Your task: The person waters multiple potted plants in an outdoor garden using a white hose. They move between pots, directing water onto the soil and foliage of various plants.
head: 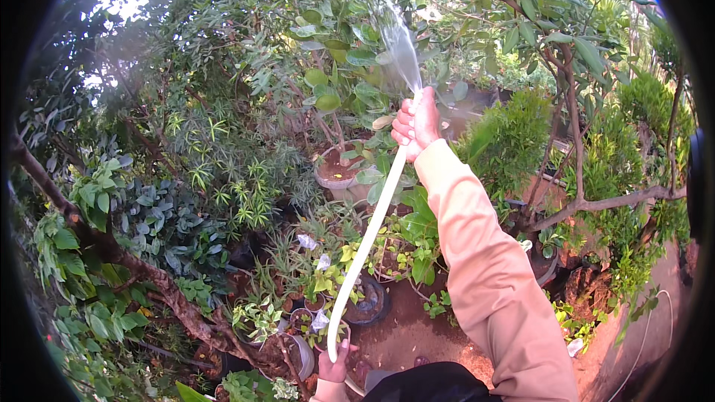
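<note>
My right hand [416,124] grips a pale garden hose [368,234] close to its mouth, with the arm stretched forward. A fan of water [402,47] sprays up and away from the hose end onto the leafy branches ahead. Lower down, near my body, my left hand [334,362] is closed around the same hose, where it bends. Beyond the hose stands a large pot [342,178] of brown soil holding a small broad-leaved tree [327,89]. Small potted plants [301,321] crowd around my left hand.
A thick brown branch [151,273] slants across the lower left. At the right, a thin-trunked tree [575,123] rises among feathery shrubs [519,128]. Reddish bare soil [391,340] lies by my feet. A thin pale line [642,335] runs along the ground at lower right.
</note>
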The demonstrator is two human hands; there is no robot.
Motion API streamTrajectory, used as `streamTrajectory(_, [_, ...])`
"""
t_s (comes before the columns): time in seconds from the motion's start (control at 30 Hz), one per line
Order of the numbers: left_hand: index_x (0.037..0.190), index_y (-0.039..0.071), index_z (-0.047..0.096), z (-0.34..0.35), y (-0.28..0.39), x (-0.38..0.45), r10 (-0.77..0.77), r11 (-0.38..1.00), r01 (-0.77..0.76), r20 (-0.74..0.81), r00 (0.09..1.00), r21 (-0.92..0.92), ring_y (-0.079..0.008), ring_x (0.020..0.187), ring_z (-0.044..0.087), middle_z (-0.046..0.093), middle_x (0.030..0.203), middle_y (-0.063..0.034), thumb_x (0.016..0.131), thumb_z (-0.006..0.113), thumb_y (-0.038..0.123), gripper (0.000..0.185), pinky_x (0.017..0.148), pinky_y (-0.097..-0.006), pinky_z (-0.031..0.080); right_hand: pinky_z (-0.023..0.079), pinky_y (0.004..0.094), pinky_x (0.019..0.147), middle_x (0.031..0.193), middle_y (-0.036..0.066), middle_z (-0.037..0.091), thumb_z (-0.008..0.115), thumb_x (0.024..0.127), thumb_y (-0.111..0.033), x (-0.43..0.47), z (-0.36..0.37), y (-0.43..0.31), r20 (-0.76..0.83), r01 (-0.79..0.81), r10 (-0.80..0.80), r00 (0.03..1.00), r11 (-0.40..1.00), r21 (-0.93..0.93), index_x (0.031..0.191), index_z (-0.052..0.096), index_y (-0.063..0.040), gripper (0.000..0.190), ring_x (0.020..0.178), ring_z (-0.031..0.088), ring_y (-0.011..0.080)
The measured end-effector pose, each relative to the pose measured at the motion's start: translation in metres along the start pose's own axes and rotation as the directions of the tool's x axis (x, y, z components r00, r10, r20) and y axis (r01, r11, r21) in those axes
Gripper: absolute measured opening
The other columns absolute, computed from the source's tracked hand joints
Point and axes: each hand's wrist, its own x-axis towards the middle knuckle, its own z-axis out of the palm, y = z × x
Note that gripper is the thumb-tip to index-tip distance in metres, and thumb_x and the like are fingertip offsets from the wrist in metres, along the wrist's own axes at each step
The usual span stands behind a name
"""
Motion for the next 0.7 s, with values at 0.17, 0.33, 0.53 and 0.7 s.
streamTrajectory(0.17, [0.086, 0.000, 0.075, -0.001, 0.031, -0.012, 0.077, 0.992, -0.073, 0.032, 0.997, -0.107, -0.0056, 0.055, 0.046, 0.055, 0.059, 0.0035, 0.099, 0.062, 0.029, 0.035, 0.052, -0.0238, 0.034, 0.019, 0.0292, 0.033, 0.047, -0.006, 0.020, 0.022, 0.101, -0.065, 0.012, 0.018, -0.017, 0.019, -0.012, 0.011, 1.000, 1.000, 0.013, 0.064, 0.032, -0.018, 0.060, 0.034, 0.020, 0.0108])
streamTrajectory(0.33, [0.099, 0.001, 0.070, 0.009, 0.071, -0.031, 0.117, 0.970, -0.115, -0.007, 0.993, -0.215, -0.0111, 0.062, 0.056, 0.063, 0.073, -0.0020, 0.095, 0.069, 0.026, 0.025, 0.056, -0.0290, 0.045, 0.020, 0.0292, 0.035, 0.048, -0.006, 0.022, 0.022, 0.101, -0.065, 0.022, 0.046, -0.033, 0.041, -0.038, 0.037, 0.998, 0.999, 0.016, 0.066, 0.034, -0.018, 0.060, 0.035, 0.022, 0.0109])
streamTrajectory(0.53, [0.115, 0.001, 0.064, 0.004, 0.118, -0.051, 0.206, 0.925, -0.192, 0.009, 0.979, -0.329, -0.0087, 0.077, 0.054, 0.063, 0.091, -0.0005, 0.096, 0.069, 0.019, 0.026, 0.064, -0.0272, 0.043, 0.018, 0.0288, 0.032, 0.046, -0.006, 0.021, 0.032, 0.098, -0.049, 0.029, 0.092, -0.053, 0.123, -0.044, 0.029, 0.992, 0.992, 0.118, 0.061, 0.032, -0.018, 0.048, 0.033, 0.020, 0.0107])
streamTrajectory(0.7, [0.097, 0.002, 0.068, 0.002, 0.134, -0.056, 0.260, 0.938, -0.269, -0.070, 0.963, -0.219, -0.0057, 0.056, 0.043, 0.052, 0.066, 0.0059, 0.096, 0.068, 0.023, 0.020, 0.048, -0.0269, 0.031, 0.018, 0.0296, 0.034, 0.046, -0.006, 0.021, 0.026, 0.099, -0.061, 0.034, 0.118, -0.053, 0.179, -0.077, 0.053, 0.982, 0.988, 0.130, 0.062, 0.033, -0.019, 0.056, 0.034, 0.021, 0.0109])
